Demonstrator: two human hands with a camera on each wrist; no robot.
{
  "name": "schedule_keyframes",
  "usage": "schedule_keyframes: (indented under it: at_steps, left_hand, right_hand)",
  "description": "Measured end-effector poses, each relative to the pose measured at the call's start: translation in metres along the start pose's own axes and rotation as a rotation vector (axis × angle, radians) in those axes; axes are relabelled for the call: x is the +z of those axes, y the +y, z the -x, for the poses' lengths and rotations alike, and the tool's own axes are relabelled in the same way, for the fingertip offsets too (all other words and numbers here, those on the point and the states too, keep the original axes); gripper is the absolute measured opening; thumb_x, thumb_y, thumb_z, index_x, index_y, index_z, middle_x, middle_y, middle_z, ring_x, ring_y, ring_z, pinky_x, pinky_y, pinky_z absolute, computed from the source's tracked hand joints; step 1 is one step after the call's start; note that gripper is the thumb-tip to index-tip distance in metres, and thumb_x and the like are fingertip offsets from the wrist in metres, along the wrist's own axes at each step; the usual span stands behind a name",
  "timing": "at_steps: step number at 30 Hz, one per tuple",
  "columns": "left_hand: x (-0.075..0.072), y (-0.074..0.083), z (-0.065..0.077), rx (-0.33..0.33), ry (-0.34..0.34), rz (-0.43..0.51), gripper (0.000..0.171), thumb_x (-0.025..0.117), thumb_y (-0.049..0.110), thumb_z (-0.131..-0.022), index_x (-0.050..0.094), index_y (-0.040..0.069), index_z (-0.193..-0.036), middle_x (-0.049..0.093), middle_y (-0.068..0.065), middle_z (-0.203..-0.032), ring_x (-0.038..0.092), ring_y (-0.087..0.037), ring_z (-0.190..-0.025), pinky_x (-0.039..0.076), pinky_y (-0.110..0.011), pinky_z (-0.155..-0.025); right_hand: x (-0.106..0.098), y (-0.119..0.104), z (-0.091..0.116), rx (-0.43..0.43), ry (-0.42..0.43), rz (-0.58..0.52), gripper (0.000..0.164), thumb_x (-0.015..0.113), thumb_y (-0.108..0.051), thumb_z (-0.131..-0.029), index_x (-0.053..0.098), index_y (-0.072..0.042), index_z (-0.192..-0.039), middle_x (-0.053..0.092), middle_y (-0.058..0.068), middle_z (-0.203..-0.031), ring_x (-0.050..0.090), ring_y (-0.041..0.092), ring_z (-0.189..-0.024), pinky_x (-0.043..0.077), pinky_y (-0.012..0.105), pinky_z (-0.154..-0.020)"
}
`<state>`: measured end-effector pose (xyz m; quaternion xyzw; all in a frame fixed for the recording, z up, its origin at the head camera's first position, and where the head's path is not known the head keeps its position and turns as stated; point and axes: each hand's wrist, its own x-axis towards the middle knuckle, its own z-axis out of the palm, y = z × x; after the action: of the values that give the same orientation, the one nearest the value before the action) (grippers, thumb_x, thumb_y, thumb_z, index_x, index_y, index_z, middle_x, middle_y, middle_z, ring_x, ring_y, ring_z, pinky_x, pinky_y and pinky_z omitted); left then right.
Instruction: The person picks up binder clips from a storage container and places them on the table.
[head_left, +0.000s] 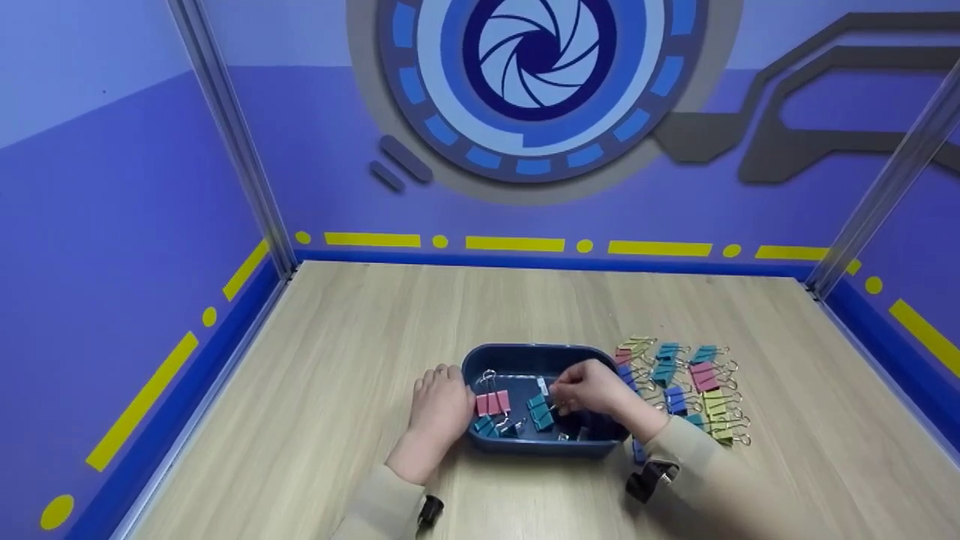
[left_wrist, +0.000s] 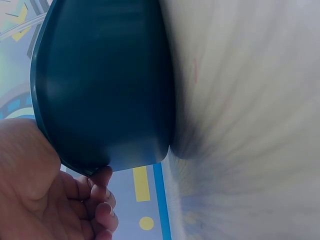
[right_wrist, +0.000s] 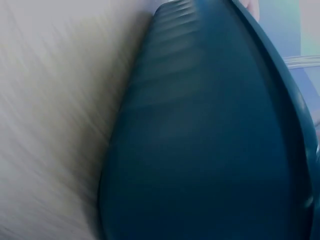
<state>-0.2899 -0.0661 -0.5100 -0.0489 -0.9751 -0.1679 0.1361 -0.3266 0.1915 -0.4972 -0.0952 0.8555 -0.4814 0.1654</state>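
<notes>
A dark blue-green plastic bin (head_left: 544, 448) stands on the table and holds several binder clips. My left hand (head_left: 441, 401) grips the bin's left rim; in the left wrist view its curled fingers (left_wrist: 104, 192) lie against the bin's outer wall (left_wrist: 110, 85). Inside the bin, my right hand (head_left: 596, 390) pinches a teal binder clip (head_left: 539, 412) by its wire handle. Left of that clip is a pink binder clip (head_left: 493, 403), above a smaller teal clip (head_left: 486, 427). The right wrist view is filled by the bin's side (right_wrist: 190, 125), with the right hand's fingers hidden there.
Right of the bin, binder clips lie in rough columns, among them a pink clip (head_left: 705, 376), a blue clip (head_left: 676, 400) and a yellow clip (head_left: 716, 405). Some are partly covered by the right forearm. A printed blue wall (head_left: 315, 165) borders the wooden table (head_left: 337, 337).
</notes>
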Motion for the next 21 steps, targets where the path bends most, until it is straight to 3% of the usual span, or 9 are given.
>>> schedule_keyframes:
  at_steps: [4, 9, 12, 21]
  left_hand:
    - [-0.0003, -0.0001, 0.0004, 0.006, 0.007, -0.009, 0.027, 0.066, 0.019, -0.092, 0.065, -0.006, -0.102, 0.065, -0.018, -0.095, 0.061, -0.034, -0.092, 0.046, -0.046, -0.081]
    - [0.0003, -0.0011, 0.0008, 0.018, 0.026, -0.006, 0.025, 0.066, 0.017, -0.091, 0.064, -0.005, -0.101, 0.065, -0.018, -0.094, 0.061, -0.034, -0.091, 0.046, -0.046, -0.080]
    - [0.0006, -0.0014, 0.0013, 0.017, 0.029, 0.002, 0.024, 0.066, 0.017, -0.091, 0.064, -0.005, -0.101, 0.065, -0.017, -0.094, 0.061, -0.034, -0.091, 0.045, -0.046, -0.080]
    - [-0.0005, 0.0000, 0.0021, 0.004, 0.004, 0.003, 0.026, 0.065, 0.018, -0.093, 0.065, -0.006, -0.105, 0.066, -0.017, -0.097, 0.061, -0.033, -0.094, 0.046, -0.045, -0.082]
  right_hand:
    - [-0.0007, -0.0008, 0.0024, -0.015, -0.016, 0.031, 0.020, 0.070, -0.012, -0.095, 0.072, 0.007, -0.099, 0.076, 0.011, -0.080, 0.070, 0.012, -0.063, 0.060, 0.031, -0.063]
    - [-0.0021, 0.0007, 0.0031, -0.168, -0.027, 0.206, 0.023, 0.081, -0.008, -0.084, 0.075, 0.004, -0.103, 0.077, 0.012, -0.084, 0.069, 0.010, -0.070, 0.056, 0.028, -0.067]
    - [-0.0008, 0.0026, 0.0011, -0.216, -0.026, 0.274, 0.023, 0.083, -0.006, -0.080, 0.078, 0.000, -0.102, 0.077, 0.008, -0.083, 0.065, 0.007, -0.072, 0.051, 0.023, -0.066]
    - [0.0032, 0.0067, -0.0021, -0.187, -0.009, 0.289, 0.012, 0.083, -0.006, -0.079, 0.080, -0.006, -0.091, 0.076, 0.002, -0.080, 0.059, 0.004, -0.068, 0.048, 0.021, -0.061]
